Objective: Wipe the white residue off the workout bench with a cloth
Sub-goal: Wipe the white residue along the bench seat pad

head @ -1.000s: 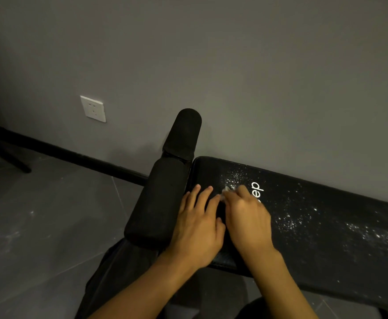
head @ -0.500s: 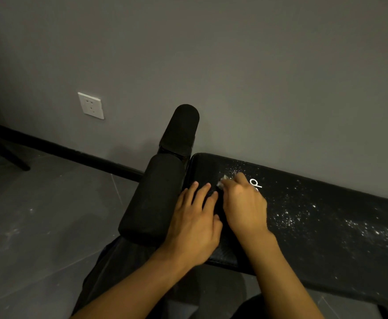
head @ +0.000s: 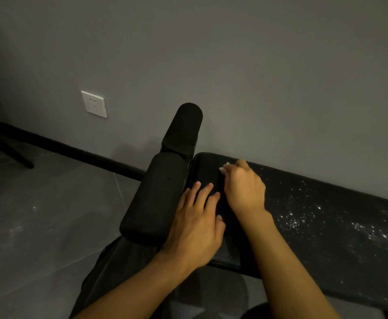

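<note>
Moved since earlier: right hand [head: 244,191] has slid farther up the pad toward the wall-side edge, and the white lettering it sat beside a second ago is now covered; left hand [head: 196,229] stays planted in the same spot.

Head view, right hand: fingers curled and bunched over a small white cloth [head: 224,168], of which only a pale corner shows past the fingertips; knuckles up, pressed down on the bench near its far edge.

Head view, left hand: flat on the pad, palm down, fingers spread loosely and pointing away from the person, holding nothing.

Workout bench [head: 326,249]: black padded top running from centre to the right edge, along the grey wall [head: 234,65].

White residue [head: 303,215]: specks scattered over the pad to the right of the right hand, denser toward the right edge; the patch under and between the hands looks dark and clean.

Foam rollers [head: 158,199]: two black padded cylinders just left of the bench end, the left hand's fingers close beside the nearer one.

Wall socket [head: 94,104]: white, low on the wall, well left of the bench.

Floor [head: 39,215]: grey tiles with faint pale smudges.
</note>
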Action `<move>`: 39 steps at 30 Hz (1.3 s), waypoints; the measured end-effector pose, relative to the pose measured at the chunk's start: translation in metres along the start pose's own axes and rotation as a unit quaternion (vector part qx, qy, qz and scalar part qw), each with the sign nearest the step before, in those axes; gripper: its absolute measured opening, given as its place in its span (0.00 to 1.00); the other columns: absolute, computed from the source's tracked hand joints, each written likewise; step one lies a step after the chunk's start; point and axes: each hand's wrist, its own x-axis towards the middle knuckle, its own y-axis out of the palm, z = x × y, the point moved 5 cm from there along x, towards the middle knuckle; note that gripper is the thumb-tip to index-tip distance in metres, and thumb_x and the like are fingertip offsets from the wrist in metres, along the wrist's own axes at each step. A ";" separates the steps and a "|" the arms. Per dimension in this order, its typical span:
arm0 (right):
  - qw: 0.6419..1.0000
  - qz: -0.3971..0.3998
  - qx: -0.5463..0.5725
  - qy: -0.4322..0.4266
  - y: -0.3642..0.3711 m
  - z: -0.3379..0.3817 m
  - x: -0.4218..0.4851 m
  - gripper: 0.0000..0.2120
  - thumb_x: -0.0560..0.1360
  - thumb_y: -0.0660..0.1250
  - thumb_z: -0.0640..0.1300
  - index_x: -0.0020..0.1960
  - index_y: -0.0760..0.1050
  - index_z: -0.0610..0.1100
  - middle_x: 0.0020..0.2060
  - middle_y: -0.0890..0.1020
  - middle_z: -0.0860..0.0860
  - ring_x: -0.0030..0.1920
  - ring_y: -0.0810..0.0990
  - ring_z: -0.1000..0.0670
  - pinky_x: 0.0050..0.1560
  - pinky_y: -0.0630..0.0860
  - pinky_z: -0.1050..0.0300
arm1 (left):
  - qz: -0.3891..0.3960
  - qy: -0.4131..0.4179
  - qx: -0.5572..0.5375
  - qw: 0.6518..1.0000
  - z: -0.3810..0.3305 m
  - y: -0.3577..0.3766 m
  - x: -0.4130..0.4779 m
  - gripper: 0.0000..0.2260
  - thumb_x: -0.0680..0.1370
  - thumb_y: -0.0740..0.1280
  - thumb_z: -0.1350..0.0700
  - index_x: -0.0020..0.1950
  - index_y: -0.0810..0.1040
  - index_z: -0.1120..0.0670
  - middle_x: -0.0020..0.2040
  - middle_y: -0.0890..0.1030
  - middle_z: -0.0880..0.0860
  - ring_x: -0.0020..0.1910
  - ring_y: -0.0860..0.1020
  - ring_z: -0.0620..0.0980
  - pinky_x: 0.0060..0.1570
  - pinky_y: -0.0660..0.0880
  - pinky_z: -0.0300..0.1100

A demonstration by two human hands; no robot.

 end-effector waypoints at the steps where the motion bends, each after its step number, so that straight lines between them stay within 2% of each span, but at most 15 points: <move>1: 1.000 0.002 0.006 -0.001 0.002 0.002 0.006 0.13 0.83 0.60 0.49 0.62 0.78 0.46 0.55 0.76 0.48 0.47 0.81 0.47 0.44 0.81 0.49 | 0.000 -0.001 -0.006 1.000 0.000 -0.001 0.000 0.29 0.79 0.48 0.45 0.78 0.66 0.52 0.81 0.62 0.52 0.82 0.53 0.52 0.80 0.52 0.51; 3: 0.999 0.022 0.011 -0.029 0.000 0.005 -0.001 0.13 0.83 0.59 0.48 0.63 0.78 0.46 0.54 0.75 0.48 0.46 0.81 0.47 0.43 0.80 0.51 | 0.001 0.000 -0.013 1.000 0.000 -0.002 0.000 0.29 0.79 0.47 0.44 0.78 0.65 0.52 0.81 0.61 0.51 0.82 0.51 0.51 0.81 0.50 0.50; 6: 0.996 0.043 0.034 -0.070 -0.011 0.001 -0.040 0.13 0.83 0.58 0.49 0.64 0.76 0.51 0.51 0.74 0.52 0.43 0.80 0.48 0.40 0.79 0.50 | -0.003 -0.001 -0.015 1.000 0.000 -0.002 0.001 0.29 0.79 0.47 0.45 0.77 0.67 0.52 0.81 0.62 0.51 0.82 0.53 0.52 0.80 0.50 0.49; 8: 0.998 0.022 0.025 -0.049 -0.014 -0.007 -0.047 0.13 0.82 0.59 0.51 0.64 0.76 0.53 0.51 0.74 0.53 0.43 0.80 0.48 0.39 0.79 0.50 | -0.009 -0.004 -0.015 1.000 0.000 -0.002 0.001 0.28 0.79 0.50 0.46 0.76 0.69 0.53 0.80 0.65 0.53 0.81 0.56 0.53 0.80 0.54 0.51; 11: 1.000 -0.011 -0.028 -0.004 0.000 -0.010 -0.010 0.12 0.81 0.62 0.48 0.63 0.77 0.48 0.53 0.75 0.49 0.45 0.81 0.46 0.40 0.78 0.51 | -0.005 -0.003 -0.011 1.000 0.001 0.000 0.001 0.26 0.80 0.51 0.46 0.75 0.69 0.53 0.80 0.65 0.52 0.81 0.56 0.53 0.79 0.56 0.52; 14: 0.999 0.014 -0.039 0.034 0.014 -0.003 0.030 0.11 0.81 0.64 0.45 0.60 0.78 0.43 0.56 0.75 0.46 0.47 0.80 0.44 0.39 0.73 0.52 | -0.006 -0.004 -0.020 1.000 0.001 -0.001 0.001 0.26 0.80 0.51 0.46 0.76 0.69 0.52 0.80 0.64 0.52 0.81 0.54 0.52 0.79 0.55 0.53; 16: 0.999 0.028 -0.027 0.030 0.016 0.001 0.036 0.11 0.81 0.64 0.45 0.60 0.78 0.42 0.56 0.75 0.46 0.48 0.80 0.44 0.39 0.72 0.53 | -0.008 -0.004 -0.026 1.000 0.001 -0.002 0.002 0.26 0.80 0.52 0.46 0.76 0.69 0.52 0.80 0.64 0.51 0.81 0.54 0.52 0.79 0.56 0.52; 19: 0.999 0.022 0.020 -0.024 0.001 0.001 0.002 0.11 0.81 0.63 0.45 0.63 0.76 0.47 0.54 0.75 0.50 0.45 0.80 0.49 0.41 0.78 0.54 | -0.013 -0.004 -0.032 0.999 0.001 -0.001 0.002 0.25 0.80 0.52 0.46 0.75 0.69 0.52 0.80 0.64 0.51 0.81 0.55 0.51 0.79 0.56 0.52; 22: 0.999 0.032 0.035 -0.026 -0.014 -0.005 -0.067 0.11 0.82 0.60 0.49 0.62 0.75 0.53 0.50 0.72 0.54 0.40 0.80 0.50 0.36 0.79 0.53 | -0.028 0.000 -0.044 0.999 0.003 -0.002 0.002 0.25 0.79 0.53 0.48 0.74 0.71 0.53 0.79 0.66 0.52 0.81 0.57 0.52 0.79 0.56 0.51; 26: 0.998 0.037 0.040 0.015 -0.028 -0.001 -0.140 0.14 0.69 0.76 0.49 0.54 0.80 0.56 0.42 0.75 0.55 0.29 0.79 0.51 0.22 0.73 0.54 | -0.059 0.006 -0.055 0.997 0.002 -0.001 0.002 0.18 0.80 0.59 0.55 0.69 0.76 0.54 0.75 0.71 0.52 0.78 0.63 0.54 0.77 0.60 0.50; 27: 0.999 0.031 0.024 0.015 -0.026 -0.001 -0.139 0.13 0.69 0.77 0.49 0.53 0.81 0.56 0.41 0.75 0.55 0.28 0.78 0.51 0.21 0.71 0.54 | -0.060 0.008 -0.054 0.997 0.002 0.000 0.001 0.18 0.80 0.59 0.55 0.69 0.76 0.54 0.75 0.71 0.52 0.78 0.63 0.54 0.77 0.60 0.50; 29: 1.000 0.001 0.002 0.014 -0.021 -0.001 -0.120 0.09 0.75 0.71 0.50 0.55 0.80 0.54 0.43 0.74 0.55 0.32 0.79 0.50 0.26 0.72 0.54 | -0.055 0.009 -0.051 0.997 0.003 0.000 0.001 0.18 0.81 0.58 0.55 0.70 0.75 0.54 0.75 0.70 0.52 0.78 0.62 0.53 0.78 0.60 0.50; 31: 0.999 -0.027 -0.005 0.036 -0.019 -0.002 -0.103 0.09 0.79 0.67 0.49 0.57 0.80 0.51 0.45 0.75 0.53 0.35 0.81 0.48 0.28 0.73 0.53 | -0.050 0.009 -0.051 0.997 0.004 0.000 0.000 0.19 0.81 0.59 0.55 0.71 0.74 0.53 0.76 0.69 0.52 0.79 0.61 0.53 0.77 0.62 0.52; 36: 0.999 -0.021 0.015 0.021 -0.021 0.014 -0.148 0.13 0.71 0.75 0.43 0.55 0.82 0.50 0.42 0.76 0.52 0.29 0.78 0.49 0.22 0.71 0.56 | -0.050 0.006 -0.062 0.997 0.004 -0.001 0.000 0.18 0.82 0.60 0.55 0.72 0.74 0.54 0.77 0.69 0.52 0.79 0.60 0.53 0.78 0.58 0.51; 39: 0.999 -0.042 0.033 0.007 -0.027 0.014 -0.183 0.13 0.67 0.73 0.43 0.51 0.84 0.52 0.41 0.77 0.53 0.27 0.77 0.49 0.21 0.70 0.58 | -0.052 0.005 -0.059 0.997 0.003 -0.002 -0.001 0.18 0.82 0.60 0.55 0.72 0.73 0.53 0.77 0.68 0.52 0.80 0.59 0.53 0.79 0.56 0.50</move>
